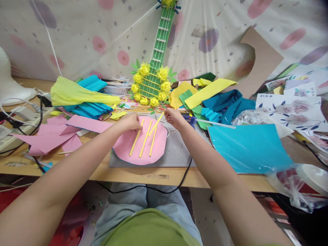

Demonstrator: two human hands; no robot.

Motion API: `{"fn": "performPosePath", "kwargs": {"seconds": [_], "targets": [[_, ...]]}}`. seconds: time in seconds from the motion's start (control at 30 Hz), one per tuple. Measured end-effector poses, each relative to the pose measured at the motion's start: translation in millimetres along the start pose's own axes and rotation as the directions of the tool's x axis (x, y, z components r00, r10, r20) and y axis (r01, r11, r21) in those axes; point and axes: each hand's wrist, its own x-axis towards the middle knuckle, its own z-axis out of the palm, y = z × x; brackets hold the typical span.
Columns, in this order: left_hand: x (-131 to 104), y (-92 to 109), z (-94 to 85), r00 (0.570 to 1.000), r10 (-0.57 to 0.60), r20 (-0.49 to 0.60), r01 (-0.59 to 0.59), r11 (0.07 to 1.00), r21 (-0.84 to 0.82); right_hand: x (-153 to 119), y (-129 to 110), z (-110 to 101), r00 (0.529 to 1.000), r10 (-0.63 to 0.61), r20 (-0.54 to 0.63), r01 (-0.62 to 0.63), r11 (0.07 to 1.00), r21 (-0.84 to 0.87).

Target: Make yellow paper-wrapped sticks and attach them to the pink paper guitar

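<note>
On the pink paper disc (123, 145), several thin yellow strips (145, 142) lie side by side, slanting. My right hand (174, 118) pinches the upper end of another yellow strip (156, 123), whose lower end reaches down over the strips on the disc. My left hand (132, 122) is closed, with its fingertips at the upper part of the leftmost strip. Under the disc is a grey cutting mat (179, 155). Behind my hands stands a green paper guitar (159, 51) with white strings, frets and yellow paper roses around its body.
Pink paper pieces (53, 135) and crumpled blue and yellow crepe paper (82, 94) lie left. At the right are a blue sheet (248, 147), a glue gun (191, 119) and a plastic-wrapped roll (307, 181). A black cord (164, 192) hangs over the table's front edge.
</note>
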Motion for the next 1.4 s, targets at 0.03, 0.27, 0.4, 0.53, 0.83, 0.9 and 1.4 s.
{"fn": "performPosePath", "kwargs": {"seconds": [0.03, 0.27, 0.4, 0.53, 0.83, 0.9, 1.4], "targets": [[0, 0, 0.0, 1.0, 0.001, -0.003, -0.001, 1.0, 0.008, 0, 0, 0, 1.0, -0.001, 0.003, 0.001, 1.0, -0.003], [1, -1, -0.2, 0.999, -0.009, -0.035, 0.01, 1.0, 0.027, -2, -2, 3, 1.0, 0.011, 0.005, -0.011, 1.0, -0.016], [1, -1, -0.6, 0.999, -0.019, -0.045, 0.02, 1.0, 0.022, 0, -1, 3, 1.0, 0.0, 0.013, 0.0, 1.0, -0.024], [2, -2, 0.4, 0.999, -0.002, -0.041, 0.004, 0.999, 0.036, 1, 0, 3, 1.0, 0.0, 0.018, 0.001, 1.0, -0.031], [-4, -2, -9.0, 0.998, -0.019, -0.061, 0.017, 0.999, -0.04, -3, -5, 8, 1.0, 0.005, 0.024, -0.004, 0.999, -0.032], [-7, -2, -14.3, 0.989, -0.012, -0.146, 0.001, 0.997, -0.074, -3, -7, 13, 0.999, -0.018, 0.028, 0.019, 0.999, -0.044], [-33, -14, -45.4, 0.999, -0.012, 0.034, 0.027, 0.871, -0.491, -10, -27, 99, 0.952, -0.034, 0.304, 0.194, 0.835, -0.515]]}}
